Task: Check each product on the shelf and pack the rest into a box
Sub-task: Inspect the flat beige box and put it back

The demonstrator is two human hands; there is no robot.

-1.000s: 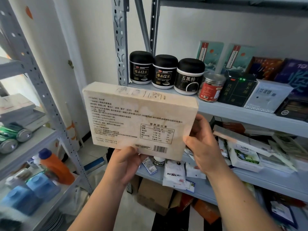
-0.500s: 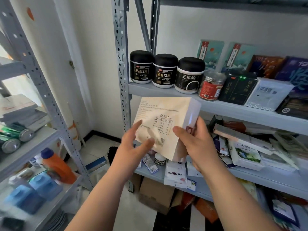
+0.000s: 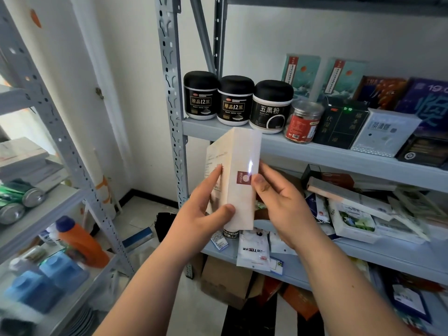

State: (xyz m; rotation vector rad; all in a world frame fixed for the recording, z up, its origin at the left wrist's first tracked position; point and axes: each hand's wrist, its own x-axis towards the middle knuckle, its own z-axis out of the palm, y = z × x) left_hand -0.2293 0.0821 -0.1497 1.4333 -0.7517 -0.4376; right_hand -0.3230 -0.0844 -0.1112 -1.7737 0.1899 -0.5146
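Both the left hand (image 3: 201,214) and right hand (image 3: 283,204) are clasping the box (image 3: 242,170) by the shelf's (image 3: 339,154) left edge, turning it from label face to narrow side; checking is seemingly continuing.

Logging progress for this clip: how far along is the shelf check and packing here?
Done: nothing shows as packed in the cardboard box on the floor. In hand: left hand and right hand hold a cream carton, narrow side toward the camera. Left: the black-lidded jars, red-label jar and everything else on the shelf.

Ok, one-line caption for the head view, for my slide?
Left hand and right hand hold a cream box edge-on before a shelf of black jars.
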